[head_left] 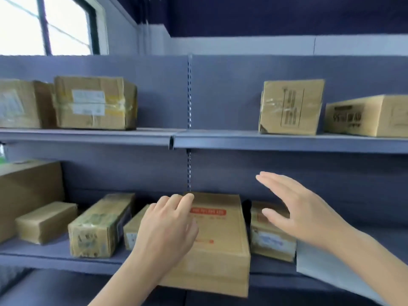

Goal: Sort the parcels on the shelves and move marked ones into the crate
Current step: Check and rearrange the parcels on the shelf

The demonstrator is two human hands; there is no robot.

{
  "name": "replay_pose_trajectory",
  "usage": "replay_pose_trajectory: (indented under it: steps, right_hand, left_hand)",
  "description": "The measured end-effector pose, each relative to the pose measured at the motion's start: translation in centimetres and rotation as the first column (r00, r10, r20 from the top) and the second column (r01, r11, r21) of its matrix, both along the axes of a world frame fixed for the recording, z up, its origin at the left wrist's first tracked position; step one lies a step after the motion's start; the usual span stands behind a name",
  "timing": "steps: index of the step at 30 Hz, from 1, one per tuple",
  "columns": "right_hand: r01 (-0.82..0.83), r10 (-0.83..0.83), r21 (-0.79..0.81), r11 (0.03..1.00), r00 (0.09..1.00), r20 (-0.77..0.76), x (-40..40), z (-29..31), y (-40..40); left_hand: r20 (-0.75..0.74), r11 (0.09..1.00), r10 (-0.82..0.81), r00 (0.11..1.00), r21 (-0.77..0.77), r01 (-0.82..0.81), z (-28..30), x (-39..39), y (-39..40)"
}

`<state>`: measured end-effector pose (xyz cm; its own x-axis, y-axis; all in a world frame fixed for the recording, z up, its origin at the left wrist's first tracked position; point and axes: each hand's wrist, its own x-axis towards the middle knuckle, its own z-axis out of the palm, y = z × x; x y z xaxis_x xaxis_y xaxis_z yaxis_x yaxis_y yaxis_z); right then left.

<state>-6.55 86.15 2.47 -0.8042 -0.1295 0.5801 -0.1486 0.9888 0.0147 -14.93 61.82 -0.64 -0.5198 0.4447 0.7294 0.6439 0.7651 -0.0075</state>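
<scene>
A long flat cardboard parcel [218, 246] with a red printed label lies on the lower shelf [55, 257], its near end jutting past the shelf's front edge. My left hand [165, 226] rests on the parcel's top left side, fingers loosely bent. My right hand [295, 208] hovers to the right of it with straight fingers, holding nothing, in front of a smaller taped parcel [271, 241]. No crate is in view.
Lower shelf, left: a taped parcel [99, 226], a small box [45, 221], a large box [28, 195]. Upper shelf [265, 140]: two parcels left [95, 102], an upright box [291, 107] and a flat box [366, 115] right. A grey sheet [326, 266] leans at lower right.
</scene>
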Motion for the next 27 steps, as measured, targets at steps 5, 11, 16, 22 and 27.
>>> replay_pose_trajectory:
  steps: [5,11,16,22,27]
  right_hand:
    - [-0.024,0.026,0.024,0.999,0.996,-0.088,-0.6,4.2,0.0]
    - [-0.001,0.005,0.024,1.0,0.987,-0.161,-0.4,6.4,2.6]
    - [0.068,-0.083,-0.084,0.994,0.979,-0.185,-0.1,8.6,7.6]
    - [0.121,-0.163,-0.241,0.963,0.973,-0.163,-2.1,11.0,14.4]
    - [0.246,-0.317,-0.333,0.91,0.932,-0.178,-6.9,13.9,18.1]
  left_hand:
    - [-0.081,0.999,0.026,0.996,0.033,-0.024,4.2,0.0,-0.5]
    - [-0.107,0.999,0.041,0.993,0.026,-0.038,6.7,-0.7,1.3]
    - [-0.2,0.999,-0.044,0.979,0.009,0.047,10.2,-1.5,6.7]
    - [-0.057,0.929,-0.279,0.959,0.238,0.284,14.6,-5.0,15.9]
    - [0.074,0.921,-0.263,0.962,0.317,0.227,17.5,-9.3,23.6]
